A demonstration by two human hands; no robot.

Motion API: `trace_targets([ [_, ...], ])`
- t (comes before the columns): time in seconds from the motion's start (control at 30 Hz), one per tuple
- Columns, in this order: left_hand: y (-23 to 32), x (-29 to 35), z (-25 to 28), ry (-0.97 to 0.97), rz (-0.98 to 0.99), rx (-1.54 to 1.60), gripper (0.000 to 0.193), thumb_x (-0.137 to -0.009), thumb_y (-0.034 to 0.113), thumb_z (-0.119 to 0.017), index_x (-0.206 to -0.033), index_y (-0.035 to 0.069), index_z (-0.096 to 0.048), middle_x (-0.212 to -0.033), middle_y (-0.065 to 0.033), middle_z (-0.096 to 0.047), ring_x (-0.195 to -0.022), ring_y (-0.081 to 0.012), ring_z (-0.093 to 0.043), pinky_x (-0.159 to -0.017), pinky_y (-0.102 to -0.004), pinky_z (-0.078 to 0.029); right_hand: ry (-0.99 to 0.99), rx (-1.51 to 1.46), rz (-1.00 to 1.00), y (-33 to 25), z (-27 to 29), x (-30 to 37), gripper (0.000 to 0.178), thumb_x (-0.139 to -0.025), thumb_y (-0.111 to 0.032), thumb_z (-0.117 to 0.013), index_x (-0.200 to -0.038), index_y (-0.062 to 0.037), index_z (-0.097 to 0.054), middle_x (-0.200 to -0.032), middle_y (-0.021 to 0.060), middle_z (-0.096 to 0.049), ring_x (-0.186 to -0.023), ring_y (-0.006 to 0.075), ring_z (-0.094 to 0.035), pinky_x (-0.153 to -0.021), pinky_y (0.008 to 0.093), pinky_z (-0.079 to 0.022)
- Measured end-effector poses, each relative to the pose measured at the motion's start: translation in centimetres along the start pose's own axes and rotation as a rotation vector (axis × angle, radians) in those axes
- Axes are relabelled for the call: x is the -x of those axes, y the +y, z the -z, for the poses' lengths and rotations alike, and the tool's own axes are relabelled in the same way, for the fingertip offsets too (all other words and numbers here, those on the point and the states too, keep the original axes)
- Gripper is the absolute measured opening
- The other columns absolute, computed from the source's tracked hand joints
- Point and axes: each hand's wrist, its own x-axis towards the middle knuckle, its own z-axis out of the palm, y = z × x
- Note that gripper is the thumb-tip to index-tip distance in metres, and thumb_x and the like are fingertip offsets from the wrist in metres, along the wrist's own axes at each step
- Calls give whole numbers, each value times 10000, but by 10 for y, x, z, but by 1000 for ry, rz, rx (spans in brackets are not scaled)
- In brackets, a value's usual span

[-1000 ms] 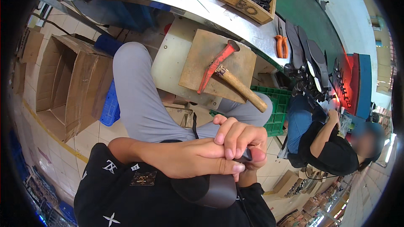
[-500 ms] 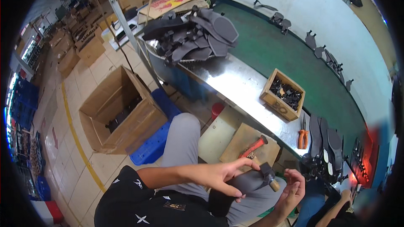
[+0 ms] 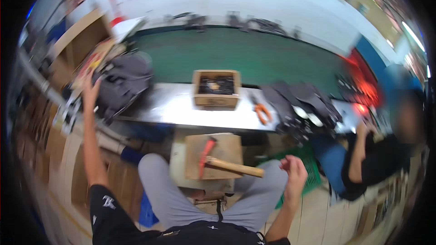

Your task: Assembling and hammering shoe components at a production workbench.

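My left hand [image 3: 91, 86] is stretched out to the far left, fingers extended, at the side of a heap of dark grey moulded parts [image 3: 122, 81]. Blur hides whether the fingertips touch the heap. My right hand [image 3: 294, 174] hangs above my right thigh, its fingers loosely bent and nothing visible in them. Between my knees a hammer with a red head [image 3: 206, 156] and a wooden handle [image 3: 236, 167] lies on a square board [image 3: 193, 147]. The handle end juts past the board toward my right thigh.
A wooden box [image 3: 217, 102] of small black pieces stands on the metal bench edge [image 3: 170, 113]. Orange-handled pliers [image 3: 262, 113] lie beside more grey parts [image 3: 299, 97]. Behind runs a green belt [image 3: 218, 50]. A co-worker [image 3: 377, 154] sits at the right; a green crate [image 3: 313, 172] stands between us.
The dark part my left hand held is out of that hand, which has swung out to the heap. My right hand has stayed near my right thigh. The view has turned right.
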Motion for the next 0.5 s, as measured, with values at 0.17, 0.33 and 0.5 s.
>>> trace_targets([
  [0.17, -25, 34, -58, -371, 208, -225, 500, -1015, 393, -570, -1438, 126, -568, -1594, -163, -401, -1484, -375, -342, -1130, -643, -310, 147, 480, 402, 7, 13, -88, 293, -1012, -246, -645, -1123, 26, -657, -983, 129, -703, -828, 209, -667, -779, 335, -531],
  [0.33, 40, 66, -58, -141, 83, -278, 472, -1016, 360, -569, -1429, 132, -559, -1680, -109, -248, -1551, -363, -192, -1142, -731, -168, -129, 1180, 651, 18, -16, -179, 373, -884, -329, -744, -1011, 16, -682, -987, 182, -615, -983, 366, -638, -863, 453, -526],
  [0.5, 156, 100, -12, -11, -130, -78, 389, -987, 268, -608, -1349, 128, -614, -1696, -92, -224, -1566, -361, -146, -1183, -684, -112, 3, 1035, 421, 5, -36, -227, 323, -825, -322, -737, -896, -7, -753, -933, 201, -703, -909, 402, -695, -807, 478, -554],
])
